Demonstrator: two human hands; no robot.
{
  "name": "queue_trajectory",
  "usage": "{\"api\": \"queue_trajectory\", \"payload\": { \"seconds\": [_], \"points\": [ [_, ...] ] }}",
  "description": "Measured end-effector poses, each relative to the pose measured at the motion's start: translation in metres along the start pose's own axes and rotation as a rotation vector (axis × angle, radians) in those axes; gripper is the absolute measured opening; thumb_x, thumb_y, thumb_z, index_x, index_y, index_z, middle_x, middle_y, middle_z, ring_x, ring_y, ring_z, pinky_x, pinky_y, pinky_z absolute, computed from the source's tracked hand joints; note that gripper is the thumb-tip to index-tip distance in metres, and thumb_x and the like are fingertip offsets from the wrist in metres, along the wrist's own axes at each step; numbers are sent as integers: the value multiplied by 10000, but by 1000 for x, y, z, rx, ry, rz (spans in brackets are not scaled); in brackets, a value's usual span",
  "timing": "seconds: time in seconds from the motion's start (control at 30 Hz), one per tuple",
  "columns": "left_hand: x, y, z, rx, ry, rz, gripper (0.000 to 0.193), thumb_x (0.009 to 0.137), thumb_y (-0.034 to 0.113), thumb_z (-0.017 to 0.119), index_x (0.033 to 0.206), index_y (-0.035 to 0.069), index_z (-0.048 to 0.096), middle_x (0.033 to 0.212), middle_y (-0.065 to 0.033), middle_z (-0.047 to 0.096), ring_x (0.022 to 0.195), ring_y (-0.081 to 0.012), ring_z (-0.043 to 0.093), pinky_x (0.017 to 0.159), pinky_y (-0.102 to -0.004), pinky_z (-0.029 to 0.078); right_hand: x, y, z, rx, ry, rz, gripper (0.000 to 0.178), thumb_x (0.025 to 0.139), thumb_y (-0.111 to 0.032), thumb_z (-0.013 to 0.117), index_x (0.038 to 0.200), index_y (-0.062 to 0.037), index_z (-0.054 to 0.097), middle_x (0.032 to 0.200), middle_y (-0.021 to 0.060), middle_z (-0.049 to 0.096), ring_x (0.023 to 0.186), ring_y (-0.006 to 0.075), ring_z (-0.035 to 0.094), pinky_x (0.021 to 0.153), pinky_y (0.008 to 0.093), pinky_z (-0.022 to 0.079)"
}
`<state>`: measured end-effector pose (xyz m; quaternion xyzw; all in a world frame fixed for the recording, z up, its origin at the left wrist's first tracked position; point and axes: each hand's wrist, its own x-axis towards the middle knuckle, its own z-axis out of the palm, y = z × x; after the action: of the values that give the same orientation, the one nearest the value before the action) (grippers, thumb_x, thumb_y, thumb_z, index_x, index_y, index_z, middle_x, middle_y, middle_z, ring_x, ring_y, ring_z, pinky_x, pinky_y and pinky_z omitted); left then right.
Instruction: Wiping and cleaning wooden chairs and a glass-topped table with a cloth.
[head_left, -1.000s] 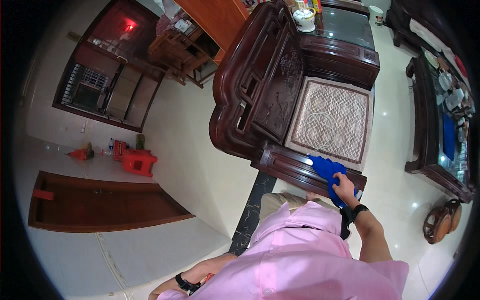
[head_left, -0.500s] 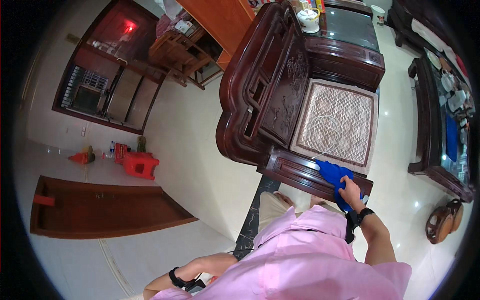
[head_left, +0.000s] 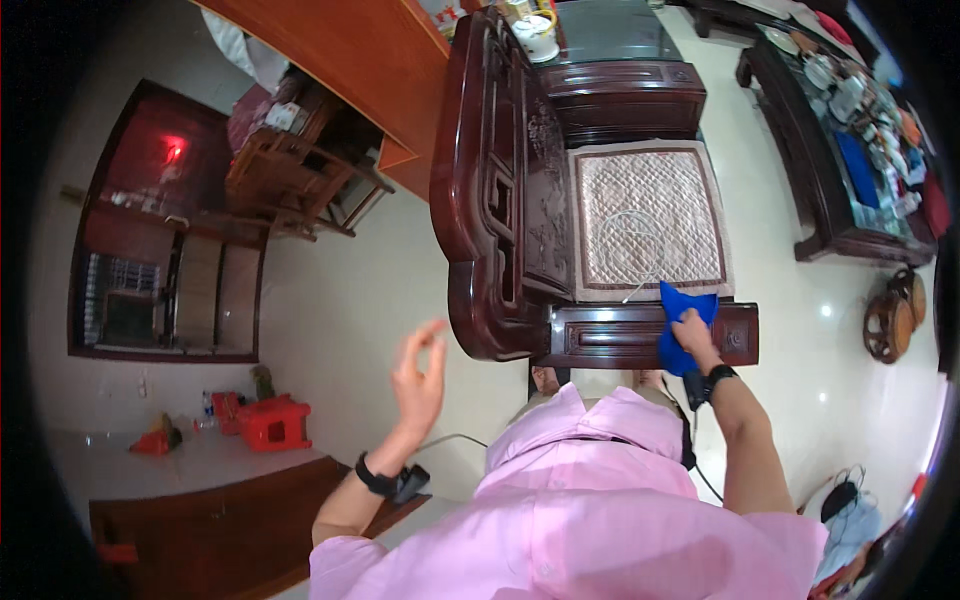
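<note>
Evidently, a Cloth Held Down on the Armrest

From my remote post, I see the right hand (head_left: 691, 332) closed on the blue cloth (head_left: 674, 353) across the dark wooden armrest (head_left: 610, 336); that grip bunches its middle, probably to keep it against the polished surface. The left hand (head_left: 418, 378) is raised left of the chair back (head_left: 468, 200), fingers loosely parted, holding nothing visible, perhaps for balance. A pale coiled cord (head_left: 606, 245) rests on the quilted seat pad (head_left: 690, 190), seemingly clear of the cloth.

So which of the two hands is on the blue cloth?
The right hand: it grips the blue cloth over the wooden armrest. The left hand hangs in the air, apart from the cloth and seemingly empty.
</note>
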<state>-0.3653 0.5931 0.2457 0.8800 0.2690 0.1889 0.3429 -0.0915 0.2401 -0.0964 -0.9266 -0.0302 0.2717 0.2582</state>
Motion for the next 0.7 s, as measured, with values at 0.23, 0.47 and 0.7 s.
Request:
{"api": "queue_trajectory", "payload": {
  "seconds": [0.23, 0.47, 0.7],
  "points": [
    [81, -7, 37, 7, -54, 254, 747, 899, 173, 679, 1522, 66, 281, 1569, -187, 220, 1419, -350, 320, 1151, -474, 284, -36, -160, 95, 449, -314, -204, 471, 872, -253, 568, 1302, -65, 613, 942, 168, 713, 543, 232, 646, 547, 366, 565],
    [76, -12, 64, 141, 62, 418, 455, 808, 84, 738, 1236, 37, 591, 1600, -267, 111, 1443, -461, 251, 1129, -469, 305, -71, -199, 173, 132, -279, -255, 550, 911, -281, 490, 1433, -109, 482, 1226, 226, 638, 1098, 405, 622, 959, 478, 491],
    [76, -17, 62, 101, 55, 433, 348, 802, 81, 731, 1128, 55, 611, 1588, -313, 113, 1439, -501, 227, 1129, -491, 298, -84, -217, 176, -315, -174, -304, 607, 920, -206, 483, 1513, -154, 368, 1029, 190, 707, 921, 339, 702, 782, 461, 559]
  ]
}}
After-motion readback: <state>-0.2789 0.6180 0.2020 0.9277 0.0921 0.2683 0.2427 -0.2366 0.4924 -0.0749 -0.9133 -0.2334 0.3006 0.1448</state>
